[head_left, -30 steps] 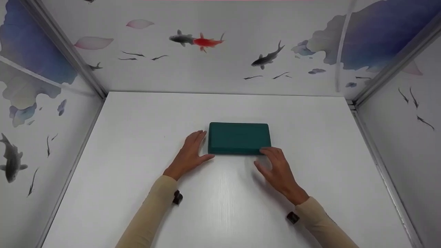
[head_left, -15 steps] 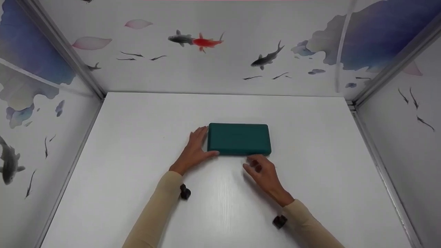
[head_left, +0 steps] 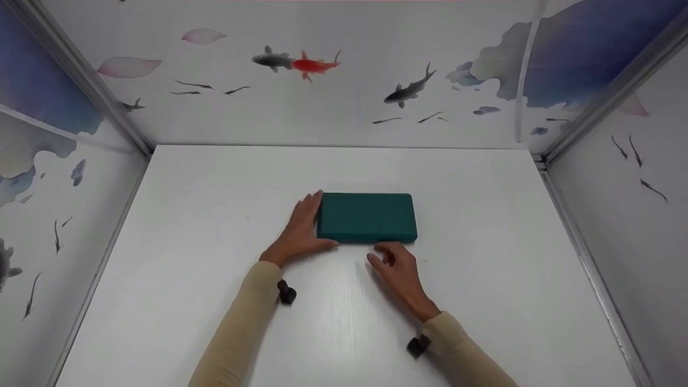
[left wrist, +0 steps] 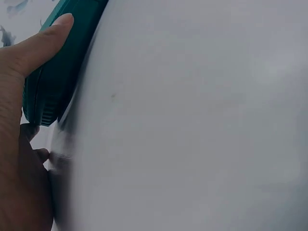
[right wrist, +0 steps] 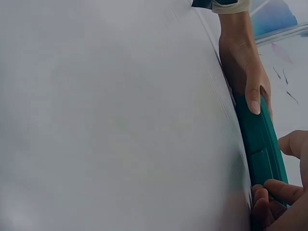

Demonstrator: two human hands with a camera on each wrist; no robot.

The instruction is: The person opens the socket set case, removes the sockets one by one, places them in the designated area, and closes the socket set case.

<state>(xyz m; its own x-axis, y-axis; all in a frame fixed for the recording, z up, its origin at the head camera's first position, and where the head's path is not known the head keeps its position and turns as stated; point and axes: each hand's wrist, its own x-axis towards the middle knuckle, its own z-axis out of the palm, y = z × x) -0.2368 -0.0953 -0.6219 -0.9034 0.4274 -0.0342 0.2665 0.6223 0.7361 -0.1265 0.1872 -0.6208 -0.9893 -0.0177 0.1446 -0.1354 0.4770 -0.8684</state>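
Note:
A flat dark green plastic case point(head_left: 367, 216) lies lengthwise on the white table. My left hand point(head_left: 297, 231) holds its left end, fingers along the short side up to the far corner and thumb at the front. In the left wrist view that thumb point(left wrist: 48, 41) lies on the case's front side. My right hand point(head_left: 399, 271) is at the front edge, right of the middle, with bent fingers and the thumb apart. The right wrist view shows its fingertips point(right wrist: 281, 188) against the front, beside a rectangular latch point(right wrist: 262, 164). Some left fingers are hidden behind the case.
White wall panels printed with fish, petals and blue washes enclose the table point(head_left: 215, 322) at the back point(head_left: 355, 126) and both sides. Metal strips run along the side edges. A small black camera sits at each wrist, beside a beige sleeve point(head_left: 231, 328).
My right hand has moved left along the case's front, from its right corner, and its fingers have bent. My left hand has come in against the left end, its thumb now at the front.

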